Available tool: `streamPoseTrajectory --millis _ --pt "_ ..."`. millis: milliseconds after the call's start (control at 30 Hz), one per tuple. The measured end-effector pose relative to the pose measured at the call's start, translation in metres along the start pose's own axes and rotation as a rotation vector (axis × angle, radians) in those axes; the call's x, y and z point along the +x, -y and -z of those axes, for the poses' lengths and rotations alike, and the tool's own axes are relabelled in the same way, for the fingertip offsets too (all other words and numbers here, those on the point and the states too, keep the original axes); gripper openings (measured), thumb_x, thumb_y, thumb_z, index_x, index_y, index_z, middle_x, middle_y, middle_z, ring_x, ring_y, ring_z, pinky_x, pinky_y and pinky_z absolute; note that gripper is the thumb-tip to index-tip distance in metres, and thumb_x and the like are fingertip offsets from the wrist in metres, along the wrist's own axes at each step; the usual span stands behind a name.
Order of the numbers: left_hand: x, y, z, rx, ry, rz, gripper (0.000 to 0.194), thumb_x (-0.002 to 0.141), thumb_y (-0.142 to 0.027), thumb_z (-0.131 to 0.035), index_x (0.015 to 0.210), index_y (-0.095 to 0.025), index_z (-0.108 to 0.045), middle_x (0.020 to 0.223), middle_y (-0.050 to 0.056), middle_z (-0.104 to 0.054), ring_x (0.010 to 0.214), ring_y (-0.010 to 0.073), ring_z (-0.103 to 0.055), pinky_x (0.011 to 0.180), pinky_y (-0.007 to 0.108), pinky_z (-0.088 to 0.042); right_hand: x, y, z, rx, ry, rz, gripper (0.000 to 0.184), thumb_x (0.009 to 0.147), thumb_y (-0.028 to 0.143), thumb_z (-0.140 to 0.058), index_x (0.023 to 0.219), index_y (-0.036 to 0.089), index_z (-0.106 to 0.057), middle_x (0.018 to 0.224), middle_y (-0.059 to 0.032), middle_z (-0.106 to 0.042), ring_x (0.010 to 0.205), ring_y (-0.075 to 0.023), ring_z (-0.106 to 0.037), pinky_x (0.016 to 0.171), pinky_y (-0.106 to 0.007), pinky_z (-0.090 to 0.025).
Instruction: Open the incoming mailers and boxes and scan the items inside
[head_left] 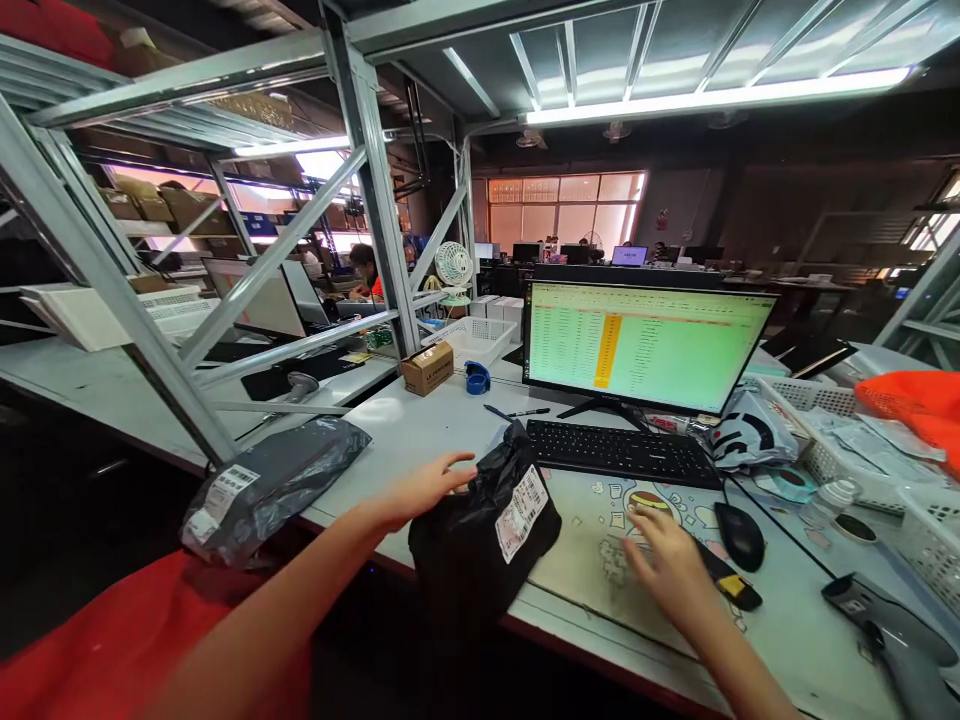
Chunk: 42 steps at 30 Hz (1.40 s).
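Note:
A black plastic mailer parcel (pixel 469 560) with a white barcode label (pixel 521 512) stands tilted at the desk's front edge. My left hand (pixel 431 488) grips its upper left side; some fingers stretch along the crumpled top and others are partly hidden by the plastic. My right hand (pixel 667 560) hovers or rests over the cartoon-printed desk mat (pixel 577 560), fingers apart and slightly blurred, holding nothing I can see. Just right of it lies a black tool with a yellow patch (pixel 739 588), partly covered by the hand.
A grey wrapped parcel (pixel 277 490) lies at the left desk edge, beside a metal rack post (pixel 379 200). Behind the mat are a keyboard (pixel 622 452) and monitor (pixel 645 345). A mouse (pixel 741 535), barcode scanner (pixel 889 615) and white baskets (pixel 862 470) sit right; a small carton (pixel 427 370) stands back left.

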<state>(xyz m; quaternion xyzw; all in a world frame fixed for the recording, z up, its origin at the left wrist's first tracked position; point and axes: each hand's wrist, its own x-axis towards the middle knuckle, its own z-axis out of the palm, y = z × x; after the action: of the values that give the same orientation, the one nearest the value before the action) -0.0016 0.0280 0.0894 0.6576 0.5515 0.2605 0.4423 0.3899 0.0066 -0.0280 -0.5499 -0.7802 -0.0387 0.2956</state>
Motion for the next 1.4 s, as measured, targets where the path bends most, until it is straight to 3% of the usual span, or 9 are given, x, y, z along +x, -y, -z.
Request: streamPoseTrajectory --millis 133,233,400,567,700,867,1067,1167,1400 --pt "0.028 -0.023 -0.016 0.222 0.091 -0.063 0.059 0.079 -0.071 -0.056 0.097 -0.016 -0.070 0.066 0.001 -0.063 0.057 0.0188 -0.053 0.054 0.029 -0.040 0.034 0.108 0.008 0.266 0.059 0.352 0.037 0.097 0.028 -0.054 0.133 0.022 -0.057 0.142 -0.0116 -0.054 0.136 -0.0287 -0.046 0.113 -0.048 -0.043" --pt "0.024 -0.037 -0.036 0.299 0.065 -0.192 0.048 0.084 -0.064 -0.056 0.091 -0.019 -0.069 0.071 0.001 -0.064 0.066 0.0192 -0.053 0.063 0.029 -0.042 0.056 0.140 0.003 0.274 0.040 0.394 0.040 0.090 0.026 -0.068 0.127 0.016 -0.058 0.136 -0.0147 -0.058 0.134 -0.0332 -0.045 0.111 -0.053 -0.042" --pt "0.002 -0.034 -0.039 0.610 -0.115 -0.376 0.041 0.096 -0.051 -0.040 0.076 -0.020 -0.059 0.067 0.003 -0.059 0.064 0.0184 -0.048 0.064 0.030 -0.035 0.052 0.124 0.000 0.246 -0.103 0.603 0.022 0.093 0.024 -0.063 0.073 0.019 -0.055 0.081 -0.0036 -0.061 0.091 -0.0235 -0.055 0.090 -0.044 -0.047" --pt "0.004 -0.004 -0.008 0.855 -0.349 -0.466 0.033 0.094 -0.036 -0.037 0.066 -0.022 -0.047 0.060 0.003 -0.051 0.059 0.0181 -0.045 0.068 0.032 -0.034 -0.004 0.087 0.018 0.216 -0.092 0.658 0.026 0.098 0.017 -0.049 0.072 0.020 -0.049 0.072 0.0010 -0.053 0.082 -0.0173 -0.054 0.094 -0.041 -0.040" --pt "0.019 0.008 -0.012 0.758 -0.364 -0.448 0.031 0.093 -0.037 -0.037 0.064 -0.023 -0.038 0.059 0.001 -0.046 0.060 0.0183 -0.045 0.070 0.033 -0.036 -0.022 0.072 0.032 0.173 0.055 0.600 0.027 0.099 0.016 -0.047 0.072 0.021 -0.049 0.071 0.0019 -0.054 0.078 -0.0169 -0.053 0.095 -0.042 -0.037" --pt "0.031 -0.009 -0.055 0.555 -0.240 -0.489 0.041 0.100 -0.047 -0.025 0.070 -0.023 -0.038 0.068 0.000 -0.050 0.066 0.0170 -0.050 0.065 0.028 -0.041 0.015 0.091 0.050 0.215 0.187 0.507 0.016 0.094 0.013 -0.046 0.086 0.020 -0.059 0.087 -0.0049 -0.062 0.085 -0.0203 -0.055 0.081 -0.035 -0.045" --pt "0.020 -0.026 -0.079 0.343 -0.097 -0.532 0.049 0.100 -0.057 -0.029 0.072 -0.021 -0.048 0.077 0.002 -0.056 0.075 0.0168 -0.053 0.074 0.029 -0.048 0.056 0.117 0.029 -0.064 0.237 0.568 0.034 0.076 0.005 -0.062 0.110 0.010 -0.064 0.119 -0.0193 -0.061 0.120 -0.0338 -0.050 0.111 -0.052 -0.036" --pt "0.010 -0.005 -0.074 0.099 -0.112 -0.462 0.047 0.098 -0.058 -0.038 0.085 -0.018 -0.060 0.093 0.007 -0.065 0.091 0.0209 -0.059 0.088 0.034 -0.049 0.057 0.113 0.013 -0.004 0.273 0.478 0.027 0.078 0.005 -0.061 0.103 0.012 -0.068 0.104 -0.0165 -0.068 0.106 -0.0325 -0.060 0.110 -0.056 -0.035" --pt "-0.013 0.097 -0.083 -0.322 -0.132 -0.202 0.070 0.084 -0.075 -0.053 0.128 -0.022 -0.064 0.136 0.012 -0.064 0.136 0.0383 -0.049 0.112 0.052 -0.038 0.037 0.058 0.018 0.233 0.159 0.142 0.016 0.078 0.008 -0.054 0.078 0.017 -0.068 0.075 -0.0061 -0.071 0.073 -0.0235 -0.066 0.067 -0.030 -0.050"
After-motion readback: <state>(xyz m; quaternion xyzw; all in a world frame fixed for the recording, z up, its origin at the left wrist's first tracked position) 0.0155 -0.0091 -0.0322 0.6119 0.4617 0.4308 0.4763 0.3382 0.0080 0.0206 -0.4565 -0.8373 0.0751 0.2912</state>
